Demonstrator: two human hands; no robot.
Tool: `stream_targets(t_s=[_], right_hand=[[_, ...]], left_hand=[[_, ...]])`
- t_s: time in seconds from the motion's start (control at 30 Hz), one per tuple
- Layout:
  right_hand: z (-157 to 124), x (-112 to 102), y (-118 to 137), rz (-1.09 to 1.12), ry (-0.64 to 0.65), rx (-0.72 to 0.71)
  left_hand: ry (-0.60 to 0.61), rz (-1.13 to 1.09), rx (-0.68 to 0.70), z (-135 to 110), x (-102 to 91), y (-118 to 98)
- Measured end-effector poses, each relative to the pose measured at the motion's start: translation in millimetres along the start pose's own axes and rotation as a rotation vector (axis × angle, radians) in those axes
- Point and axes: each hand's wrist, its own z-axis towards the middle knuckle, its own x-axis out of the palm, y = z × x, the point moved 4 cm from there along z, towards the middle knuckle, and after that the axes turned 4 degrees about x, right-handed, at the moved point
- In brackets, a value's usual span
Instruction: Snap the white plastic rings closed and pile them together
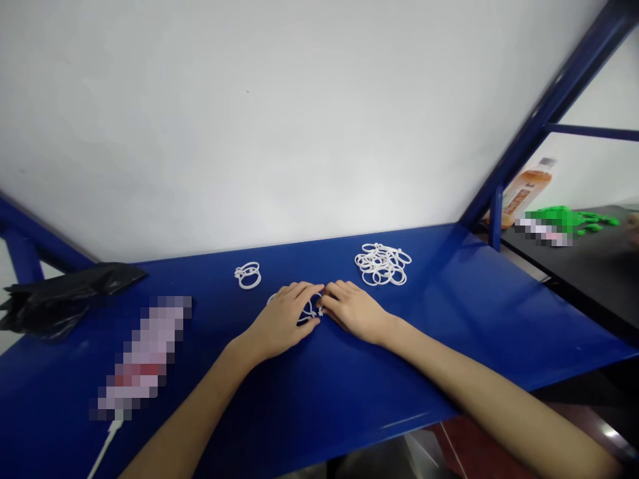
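Right grip (349, 309) pinches a white ring (320, 312), left grip (284, 318) spreads over neighbouring loops (304, 320); gentle handling avoids snags!

head view | forward and down | blue table (359, 379) near | wall (279, 133) beyond

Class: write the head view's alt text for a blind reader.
A person's left hand and right hand handle white loops at a blue table. Beyond lie a small loop cluster, left, and a larger loop pile, right.
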Motion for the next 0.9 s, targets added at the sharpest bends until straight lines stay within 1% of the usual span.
stream_targets(t_s=[0.27, 0.37, 0.47, 0.53, 0.6, 0.7, 0.83, 0.9], right_hand=[[-4, -9, -18, 0.061, -0.136, 0.087], [-5, -14, -20, 0.077, -0.183, 0.092], [-5, -19, -21, 0.116, -0.189, 0.073], [-5, -21, -20, 0.174, -0.176, 0.049], [-6, -24, -18, 0.264, -0.169, 0.035], [-8, -26, -17, 0.434, -0.175, 0.043], [-9, -28, -20, 0.606, -0.212, 0.124], [-9, -29, -21, 0.644, -0.216, 0.126]], left_hand=[[-0.09, 0.13, -0.07, 1, 2.3, 7], [-0.103, 0.174, -0.1, 1, 1.9, 7], [-0.14, 0.202, -0.115, 1, 0.3, 5], [-0.191, 0.191, -0.096, 1, -2.1, 2], [-0.245, 0.164, -0.037, 1, -4.7, -3], [-0.294, 0.121, 0.051, 0, -7.6, -10], [-0.341, 0.041, 0.066, 0, -9.0, -12], [-0.358, -0.019, 0.056, 0, -8.8, -12]])
